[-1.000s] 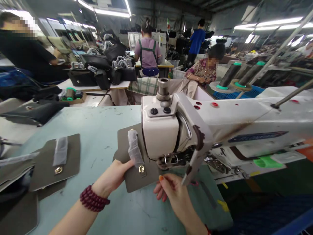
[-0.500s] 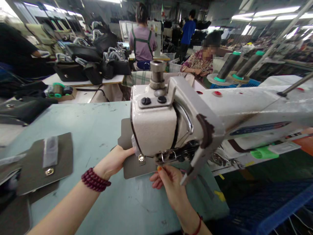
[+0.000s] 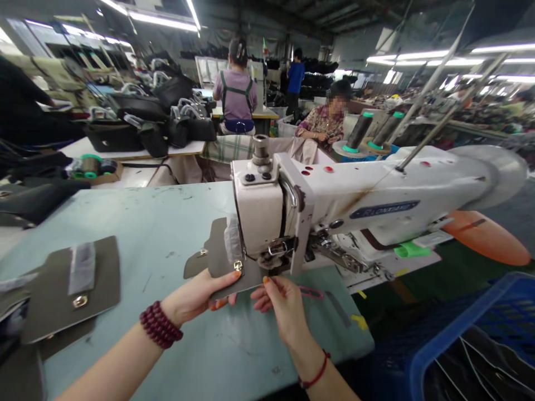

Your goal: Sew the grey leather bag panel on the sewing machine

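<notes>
A dark grey bag panel (image 3: 220, 244) lies partly under the head of a white sewing machine (image 3: 261, 209). It bears a gold-coloured clasp (image 3: 238, 266) and a strap wrapped in clear film (image 3: 232, 239). My left hand (image 3: 209, 291) is closed on the panel's near left edge, thumb on top by the clasp and fingers underneath. Close to the presser foot, my right hand (image 3: 281, 298) pinches the panel's near right edge between thumb and forefinger, its other fingers curled. The needle is hard to make out behind the machine's parts.
More grey panels (image 3: 83, 289) with clasps lie stacked at the left of the pale green table (image 3: 167, 245). A pink-handled tool (image 3: 311, 292) rests right of my right hand. A blue crate (image 3: 422, 356) stands low at right. Thread cones (image 3: 360, 132) and co-workers are beyond.
The view has shifted back, so the machine looks smaller. My left hand has moved nearer along the panel, its thumb now beside the clasp. The panel appears turned; my right hand stays near the presser foot.
</notes>
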{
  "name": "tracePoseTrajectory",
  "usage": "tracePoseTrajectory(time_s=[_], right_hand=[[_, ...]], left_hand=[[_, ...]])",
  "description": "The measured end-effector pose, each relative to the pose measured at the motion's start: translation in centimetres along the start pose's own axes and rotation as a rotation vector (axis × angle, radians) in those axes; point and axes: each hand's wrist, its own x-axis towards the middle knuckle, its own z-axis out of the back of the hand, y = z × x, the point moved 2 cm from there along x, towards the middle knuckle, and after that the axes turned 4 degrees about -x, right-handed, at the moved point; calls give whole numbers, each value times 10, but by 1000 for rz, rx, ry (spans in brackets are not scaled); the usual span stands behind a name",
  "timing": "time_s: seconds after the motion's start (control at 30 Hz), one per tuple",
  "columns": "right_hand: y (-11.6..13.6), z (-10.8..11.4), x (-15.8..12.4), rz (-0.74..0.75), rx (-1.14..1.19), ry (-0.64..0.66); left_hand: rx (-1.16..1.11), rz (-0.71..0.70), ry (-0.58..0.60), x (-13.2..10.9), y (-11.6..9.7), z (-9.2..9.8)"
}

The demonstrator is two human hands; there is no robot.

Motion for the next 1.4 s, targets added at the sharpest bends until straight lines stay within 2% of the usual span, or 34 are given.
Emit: tracePoseTrajectory(time_s=[0.13,0.27,0.53,1.0,1.23,1.4], right_hand=[[-3,-4,0,-68,48,46],[-6,-8,1,-64,32,76],[-10,-10,2,-64,53,54],[-11,-23,11,-81,59,-19],[-11,-27,12,-95,45,-53],[-7,-29,11,-101,41,-48]], left_hand=[[83,-49,-39,1,-2,-1],[124,-45,-53,-1,-5,-2],[235,-76,-71,-3,-14,-7],[310,-84,-65,5,-23,7],[337,-147,-59,4,-22,7],[315,-152,-145,-3,-15,-1]])
